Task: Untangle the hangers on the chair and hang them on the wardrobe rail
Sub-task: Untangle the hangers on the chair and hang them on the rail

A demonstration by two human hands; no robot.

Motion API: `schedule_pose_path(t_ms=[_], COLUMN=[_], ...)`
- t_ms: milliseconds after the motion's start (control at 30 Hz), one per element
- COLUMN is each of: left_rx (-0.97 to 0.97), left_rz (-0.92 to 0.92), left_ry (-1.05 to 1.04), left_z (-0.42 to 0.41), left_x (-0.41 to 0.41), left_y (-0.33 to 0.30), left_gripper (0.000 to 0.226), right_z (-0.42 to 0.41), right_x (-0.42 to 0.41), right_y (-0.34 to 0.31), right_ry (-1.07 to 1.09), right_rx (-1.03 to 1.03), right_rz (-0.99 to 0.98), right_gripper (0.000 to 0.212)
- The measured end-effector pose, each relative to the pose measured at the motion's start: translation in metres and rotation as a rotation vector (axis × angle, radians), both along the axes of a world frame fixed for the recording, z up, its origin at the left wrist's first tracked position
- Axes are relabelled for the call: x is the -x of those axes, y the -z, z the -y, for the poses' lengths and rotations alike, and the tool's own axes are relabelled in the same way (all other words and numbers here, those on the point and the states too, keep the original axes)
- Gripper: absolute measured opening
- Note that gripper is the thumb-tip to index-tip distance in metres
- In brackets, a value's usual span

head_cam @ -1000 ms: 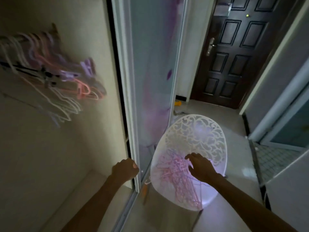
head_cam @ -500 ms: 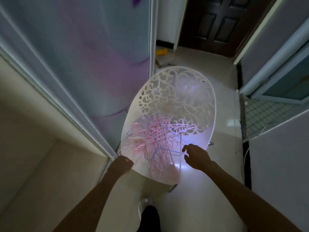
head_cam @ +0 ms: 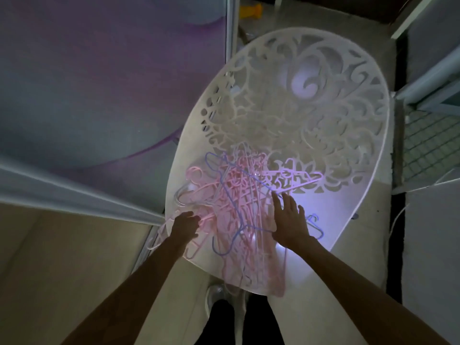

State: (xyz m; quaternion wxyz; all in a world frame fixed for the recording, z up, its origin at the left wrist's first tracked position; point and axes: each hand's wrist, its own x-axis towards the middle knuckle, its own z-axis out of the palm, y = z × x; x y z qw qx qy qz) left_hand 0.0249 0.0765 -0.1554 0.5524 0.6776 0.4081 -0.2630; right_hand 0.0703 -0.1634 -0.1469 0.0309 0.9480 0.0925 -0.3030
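Observation:
A tangled pile of pink, white and blue hangers lies on the seat of a white openwork chair. One blue hanger lies on top of the tangle. My left hand rests at the pile's left edge, fingers bent over pink hangers; whether it grips one I cannot tell. My right hand lies flat on the right side of the pile with its fingers spread. The wardrobe rail is out of view.
The sliding wardrobe door stands at the left, its frame running down toward the chair. The open wardrobe floor lies at lower left. A yellow object sits on the floor beyond the chair. A tiled floor shows at right.
My view has dropped from the wardrobe rail and door down onto the chair. Both hands have moved onto the hanger pile, the right one opening flat.

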Motion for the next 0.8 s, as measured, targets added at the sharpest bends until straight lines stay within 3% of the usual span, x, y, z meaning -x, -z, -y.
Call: schedule_pose_path(t_ms=[100, 300, 467, 600, 700, 800], left_rx=[0.116, 0.376, 0.461, 0.421, 0.100, -0.147], left_rz=[0.102, 0.130, 0.139, 0.100, -0.012, 0.018], left_ry=[-0.198, -0.563, -0.627, -0.489, -0.180, 0.114], left_z=[-0.009, -0.016, -0.011, -0.001, 0.019, 0.033], left_x=[-0.005, -0.010, -0.008, 0.000, 0.000, 0.000], left_y=[0.003, 0.012, 0.012, 0.004, 0.003, 0.008], left_gripper=[0.031, 0.024, 0.019, 0.022, 0.014, 0.023], right_z=[0.005, 0.021, 0.033, 0.047, 0.060, 0.074], right_x=[-0.003, -0.010, -0.030, -0.042, -0.042, -0.039], right_y=[0.023, 0.032, 0.027, 0.021, 0.015, 0.004], right_ry=[-0.015, -0.054, -0.003, 0.145, 0.342, 0.411], right_rx=[0.006, -0.077, -0.207, -0.439, -0.632, -0.678], right_rz=[0.029, 0.051, -0.006, -0.057, -0.102, -0.058], right_gripper=[0.112, 0.119, 0.126, 0.121, 0.115, 0.112])
